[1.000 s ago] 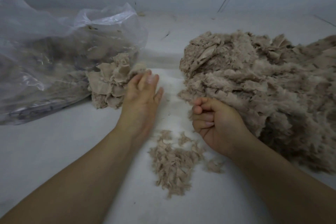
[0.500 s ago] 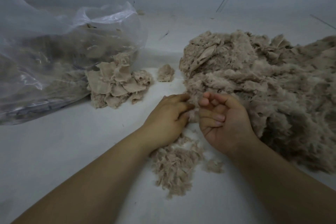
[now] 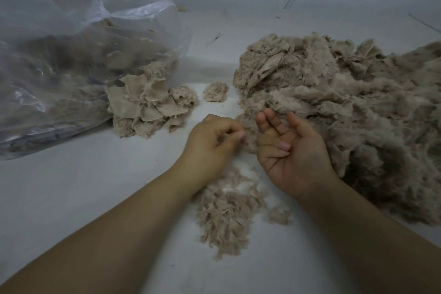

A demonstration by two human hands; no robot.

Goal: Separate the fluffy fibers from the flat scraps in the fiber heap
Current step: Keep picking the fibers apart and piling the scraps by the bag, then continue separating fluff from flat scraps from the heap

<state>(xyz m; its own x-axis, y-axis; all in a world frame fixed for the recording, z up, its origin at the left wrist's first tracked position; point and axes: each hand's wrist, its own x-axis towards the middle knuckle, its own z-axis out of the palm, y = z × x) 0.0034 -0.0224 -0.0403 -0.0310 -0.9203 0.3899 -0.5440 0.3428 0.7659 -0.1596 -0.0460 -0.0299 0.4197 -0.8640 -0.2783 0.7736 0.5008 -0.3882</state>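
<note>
Big fiber heap (image 3: 346,112) on the right, running from mid-scene to the far right edge; small pile of flat scraps (image 3: 150,107) on the left at the mouth of a clear plastic bag (image 3: 71,59); loose fluffy fibers (image 3: 226,207) spread near, between the forearms, with one stray tuft (image 3: 216,92) farther off between heap and scraps. Left hand (image 3: 212,141) curled at the heap's near-left fringe, fingertips pinched together, probably on a thin wisp, though blur prevents telling for certain. Right hand (image 3: 291,145) palm up against the heap, fingers loosely bent, nothing visibly held. Likely slips from here: pinch too light and only a few strands coming away; a flat piece dragged out tangled in fluff and dropped onto the wrong pile; forearms sweeping across the near fibers and scattering them over the white surface (image 3: 71,198).
</note>
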